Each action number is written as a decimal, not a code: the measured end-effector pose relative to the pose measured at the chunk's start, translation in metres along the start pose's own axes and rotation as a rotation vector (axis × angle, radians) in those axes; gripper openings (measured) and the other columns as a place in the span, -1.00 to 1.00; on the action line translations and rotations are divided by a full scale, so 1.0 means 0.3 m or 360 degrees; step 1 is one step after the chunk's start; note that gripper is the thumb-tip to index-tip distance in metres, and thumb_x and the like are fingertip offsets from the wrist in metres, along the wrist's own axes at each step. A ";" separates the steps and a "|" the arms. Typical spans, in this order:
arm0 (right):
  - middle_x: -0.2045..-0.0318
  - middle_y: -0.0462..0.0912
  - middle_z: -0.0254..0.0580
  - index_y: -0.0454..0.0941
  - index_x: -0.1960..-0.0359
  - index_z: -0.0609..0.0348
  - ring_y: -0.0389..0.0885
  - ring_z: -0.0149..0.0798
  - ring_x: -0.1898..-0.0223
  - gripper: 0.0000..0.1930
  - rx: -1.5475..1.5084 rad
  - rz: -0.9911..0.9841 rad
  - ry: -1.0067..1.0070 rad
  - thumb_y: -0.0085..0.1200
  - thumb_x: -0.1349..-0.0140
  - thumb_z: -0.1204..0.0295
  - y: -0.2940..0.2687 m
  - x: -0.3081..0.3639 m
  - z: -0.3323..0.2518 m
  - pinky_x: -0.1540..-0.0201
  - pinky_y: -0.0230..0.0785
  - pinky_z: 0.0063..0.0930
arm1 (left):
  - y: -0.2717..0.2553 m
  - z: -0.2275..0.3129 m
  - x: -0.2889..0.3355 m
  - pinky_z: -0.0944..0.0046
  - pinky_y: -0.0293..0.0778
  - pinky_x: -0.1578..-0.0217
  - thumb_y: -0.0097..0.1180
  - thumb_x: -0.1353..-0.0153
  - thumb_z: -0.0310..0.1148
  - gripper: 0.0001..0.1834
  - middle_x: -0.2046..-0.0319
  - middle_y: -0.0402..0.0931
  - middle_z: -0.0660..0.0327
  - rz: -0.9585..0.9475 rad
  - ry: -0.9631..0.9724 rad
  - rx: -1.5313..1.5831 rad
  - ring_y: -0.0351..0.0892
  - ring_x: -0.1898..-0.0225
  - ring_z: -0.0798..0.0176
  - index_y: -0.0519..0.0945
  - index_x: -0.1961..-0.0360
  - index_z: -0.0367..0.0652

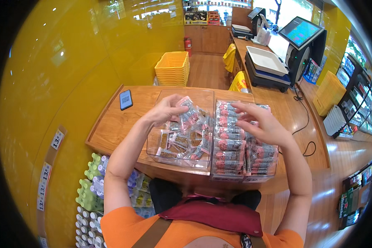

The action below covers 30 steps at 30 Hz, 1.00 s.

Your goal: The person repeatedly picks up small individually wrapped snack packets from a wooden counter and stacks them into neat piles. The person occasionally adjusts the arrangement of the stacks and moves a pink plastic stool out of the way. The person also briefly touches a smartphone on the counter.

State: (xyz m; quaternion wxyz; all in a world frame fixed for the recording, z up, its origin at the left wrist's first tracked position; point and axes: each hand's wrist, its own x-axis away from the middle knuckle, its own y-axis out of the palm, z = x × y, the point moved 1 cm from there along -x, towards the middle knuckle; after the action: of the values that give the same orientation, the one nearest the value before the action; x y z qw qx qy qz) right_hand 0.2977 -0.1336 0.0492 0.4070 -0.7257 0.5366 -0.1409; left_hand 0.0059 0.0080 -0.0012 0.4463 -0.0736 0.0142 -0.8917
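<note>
My left hand (pixel 169 110) is closed on a small snack packet (pixel 188 112) in see-through wrapping with pink and grey print. It is over a transparent bin (pixel 158 153) where several like packets lie loosely jumbled. My right hand (pixel 261 124) hovers over the bin beside it, thumb and fingers apart, with nothing visible in it. In that right-hand bin (pixel 215 172), pink and grey packets (pixel 230 144) are stacked in neat rows. Part of the rows is hidden under my right hand and forearm.
Both bins stand on a wooden counter (pixel 107 124), with a phone (pixel 126 99) at its far left. Scales (pixel 268 62), a touchscreen (pixel 301 32) and a black cable (pixel 306 120) are to the right. Stacked yellow baskets (pixel 172 68) stand beyond; bottles (pixel 87 223) sit below left.
</note>
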 end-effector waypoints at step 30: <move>0.22 0.53 -0.19 0.37 -0.05 0.26 0.52 -0.44 0.25 -0.51 -0.0625 0.0070 0.0080 0.22 -0.12 0.33 -0.058 0.058 -0.081 0.24 0.41 -0.54 | 0.392 0.158 0.120 0.34 0.51 0.10 0.16 -0.20 -0.51 -0.16 0.06 0.45 0.11 -0.0578 0.0448 -0.0009 0.53 0.12 0.35 -0.06 -0.40 -0.13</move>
State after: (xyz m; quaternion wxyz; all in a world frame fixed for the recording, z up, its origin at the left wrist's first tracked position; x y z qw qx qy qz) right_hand 0.3005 -0.1583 0.0734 0.2471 -0.7755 0.5795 -0.0425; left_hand 0.0848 -0.0894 0.0394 0.2720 0.0488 0.0654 -0.9588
